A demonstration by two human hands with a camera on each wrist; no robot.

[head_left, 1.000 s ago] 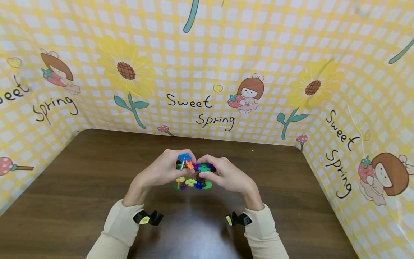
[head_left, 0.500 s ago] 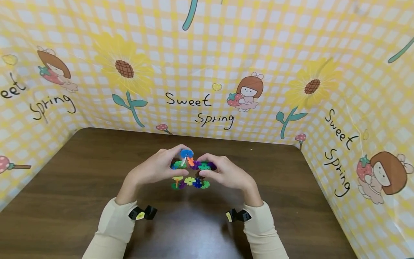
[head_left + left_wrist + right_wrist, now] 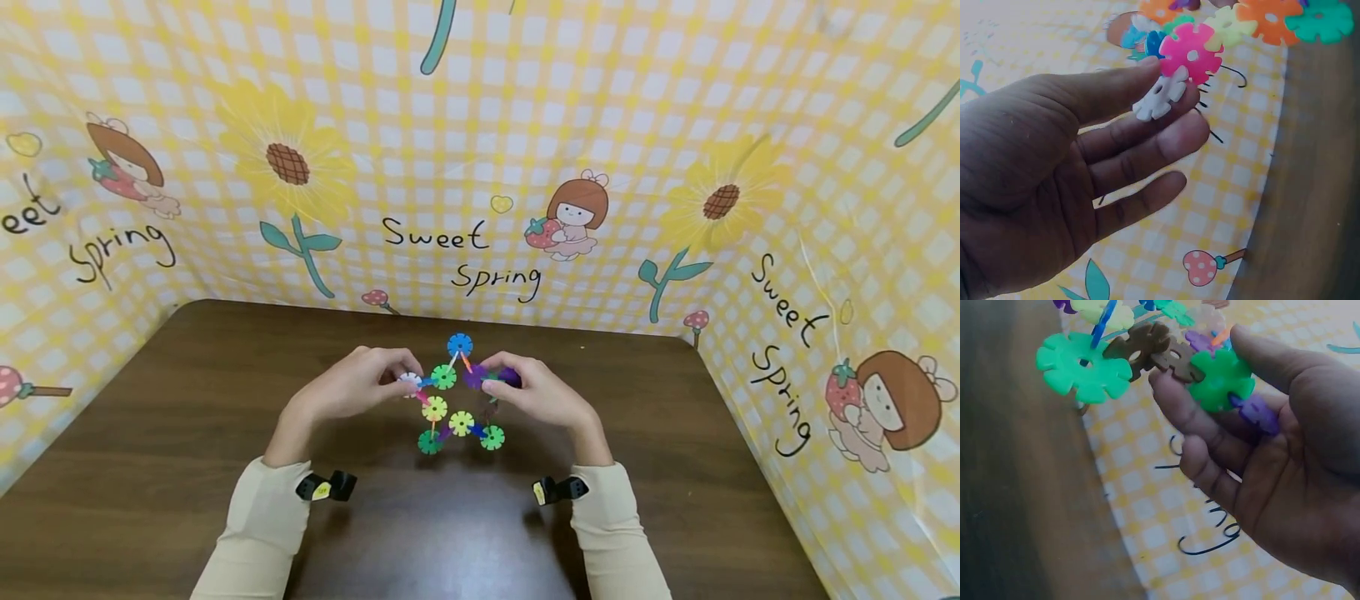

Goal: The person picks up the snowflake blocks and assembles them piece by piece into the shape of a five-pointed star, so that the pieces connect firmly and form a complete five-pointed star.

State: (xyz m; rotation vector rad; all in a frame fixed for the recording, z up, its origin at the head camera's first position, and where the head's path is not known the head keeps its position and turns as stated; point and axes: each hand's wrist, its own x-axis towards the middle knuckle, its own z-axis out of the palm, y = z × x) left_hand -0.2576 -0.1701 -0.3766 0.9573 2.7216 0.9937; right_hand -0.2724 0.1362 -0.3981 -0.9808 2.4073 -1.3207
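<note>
A star-shaped figure of interlocking plastic snowflake discs (image 3: 444, 377) is held up over the table between both hands, its face toward the head camera. A blue disc (image 3: 460, 344) forms the top point, and green discs (image 3: 492, 437) sit at the two lower points. At the left point, my left hand (image 3: 358, 382) pinches a white disc (image 3: 1161, 94) between thumb and fingers; a pink disc (image 3: 1185, 53) joins it. My right hand (image 3: 542, 396) grips the right point, around a green disc (image 3: 1222, 378) with a purple disc (image 3: 1260, 414) near the palm. The fingers partly hide that point.
The brown wooden table (image 3: 465, 533) spreads beneath the hands. A yellow checked cloth (image 3: 465, 150) with printed flowers and lettering stands along its back and sides. Black wrist cameras (image 3: 327, 487) are strapped over both light sleeves (image 3: 258, 525).
The star has tilted from nearly edge-on to facing the head camera. My left hand has shifted left, from near the blue disc to the white one; my right hand has moved slightly right.
</note>
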